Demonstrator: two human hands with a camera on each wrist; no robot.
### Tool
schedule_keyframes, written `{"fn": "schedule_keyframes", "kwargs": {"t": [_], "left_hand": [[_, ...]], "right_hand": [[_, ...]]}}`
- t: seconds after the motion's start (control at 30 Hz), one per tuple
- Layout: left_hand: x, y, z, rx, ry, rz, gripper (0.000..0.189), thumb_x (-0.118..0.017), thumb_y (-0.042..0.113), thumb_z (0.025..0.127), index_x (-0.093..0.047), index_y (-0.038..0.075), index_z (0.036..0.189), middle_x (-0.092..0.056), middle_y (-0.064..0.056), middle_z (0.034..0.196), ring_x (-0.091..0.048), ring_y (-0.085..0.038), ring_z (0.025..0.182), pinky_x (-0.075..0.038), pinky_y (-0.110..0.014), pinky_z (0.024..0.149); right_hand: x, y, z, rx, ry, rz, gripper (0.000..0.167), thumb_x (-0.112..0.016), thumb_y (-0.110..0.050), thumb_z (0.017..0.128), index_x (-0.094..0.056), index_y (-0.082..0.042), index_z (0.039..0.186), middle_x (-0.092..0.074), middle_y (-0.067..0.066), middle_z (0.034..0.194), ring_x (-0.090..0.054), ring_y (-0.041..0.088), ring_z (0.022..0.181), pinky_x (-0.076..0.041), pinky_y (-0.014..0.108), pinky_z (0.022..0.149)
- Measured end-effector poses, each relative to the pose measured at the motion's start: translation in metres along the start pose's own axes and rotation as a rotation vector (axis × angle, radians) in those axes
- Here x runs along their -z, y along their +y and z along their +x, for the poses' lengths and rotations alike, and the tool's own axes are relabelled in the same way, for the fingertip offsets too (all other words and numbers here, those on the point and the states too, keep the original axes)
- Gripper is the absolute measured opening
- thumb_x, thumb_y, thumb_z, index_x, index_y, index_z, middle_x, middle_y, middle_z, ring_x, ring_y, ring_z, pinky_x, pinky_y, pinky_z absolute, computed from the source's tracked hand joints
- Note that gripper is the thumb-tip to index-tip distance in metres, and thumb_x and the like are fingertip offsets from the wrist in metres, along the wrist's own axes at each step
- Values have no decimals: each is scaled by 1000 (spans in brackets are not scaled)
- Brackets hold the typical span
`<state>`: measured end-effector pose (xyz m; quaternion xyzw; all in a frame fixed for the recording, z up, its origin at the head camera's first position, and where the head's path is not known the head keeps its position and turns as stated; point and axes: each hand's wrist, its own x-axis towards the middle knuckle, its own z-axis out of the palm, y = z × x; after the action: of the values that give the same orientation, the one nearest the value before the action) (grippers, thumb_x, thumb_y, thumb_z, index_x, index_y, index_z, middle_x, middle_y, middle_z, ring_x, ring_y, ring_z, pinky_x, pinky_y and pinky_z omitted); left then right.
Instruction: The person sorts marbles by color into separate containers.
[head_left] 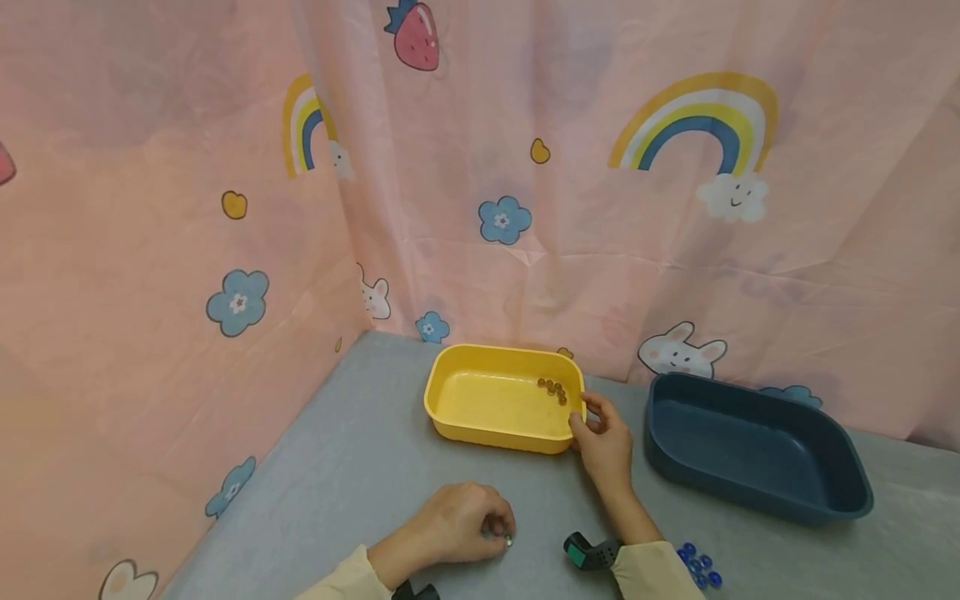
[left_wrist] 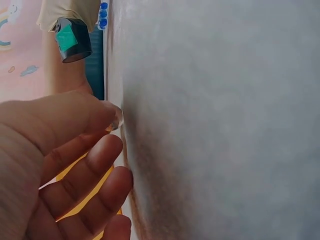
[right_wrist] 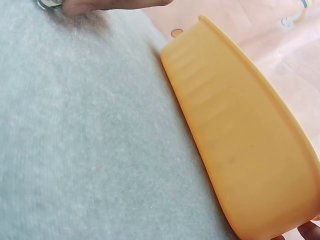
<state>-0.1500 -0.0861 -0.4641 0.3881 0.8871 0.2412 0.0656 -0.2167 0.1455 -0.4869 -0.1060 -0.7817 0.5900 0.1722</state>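
My left hand (head_left: 468,525) is low over the grey table, pinching a clear glass marble (left_wrist: 117,119) between thumb and index finger; the other fingers are loosely curled. The same marble peeks out at the fingertips in the head view and at the top of the right wrist view. With my right hand (head_left: 606,442) I grip the right end of a yellow plastic tub (head_left: 480,437), thumb and fingers at its rim. Inside, near that end, lie several amber marbles (head_left: 552,387). Only fingertips (right_wrist: 310,232) of the right hand show in the right wrist view.
A larger dark blue tub (head_left: 750,492) stands to the right of the yellow one. Several blue marbles (head_left: 701,567) lie on the table beside my right sleeve (head_left: 652,571). A pink patterned curtain (head_left: 570,275) hangs behind and along the left side of the table (head_left: 315,475).
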Motion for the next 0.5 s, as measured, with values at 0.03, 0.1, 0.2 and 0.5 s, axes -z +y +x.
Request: {"fn": "schedule_keyframes", "kwargs": {"t": [0.03, 0.1, 0.2, 0.5], "left_hand": [[0, 0, 0, 0, -1, -4, 10, -74, 18, 77, -72, 28, 79, -60, 22, 72, -49, 11, 64, -36, -6, 58], [1, 0, 0, -5, 3, -4, 10, -74, 17, 77, -71, 27, 79, -60, 22, 72, -49, 11, 64, -36, -5, 58], [2, -1, 1, -5, 6, -4, 11, -74, 16, 77, -71, 27, 79, -60, 21, 72, -50, 10, 63, -36, -6, 58], [13, 0, 5, 21, 29, -6, 12, -72, 15, 79, -70, 26, 81, -56, 20, 69, -45, 9, 59, -37, -9, 55]], "right_hand": [[0, 0, 0, 1, 0, 0, 36, -66, -11, 87, -61, -8, 123, -65, 15, 121, -60, -5, 72, -55, 22, 56], [0, 0, 0, 5, -1, 6, 36, -66, -10, 87, -61, -8, 123, -64, 16, 121, -59, -6, 72, -55, 22, 56], [0, 0, 1, 11, -4, 16, 37, -66, -10, 87, -60, -7, 123, -64, 16, 121, -59, -6, 72, -55, 22, 56], [0, -1, 0, 11, -7, 28, 37, -66, -9, 87, -60, -6, 124, -64, 17, 121, -59, -7, 71, -54, 21, 56]]}}
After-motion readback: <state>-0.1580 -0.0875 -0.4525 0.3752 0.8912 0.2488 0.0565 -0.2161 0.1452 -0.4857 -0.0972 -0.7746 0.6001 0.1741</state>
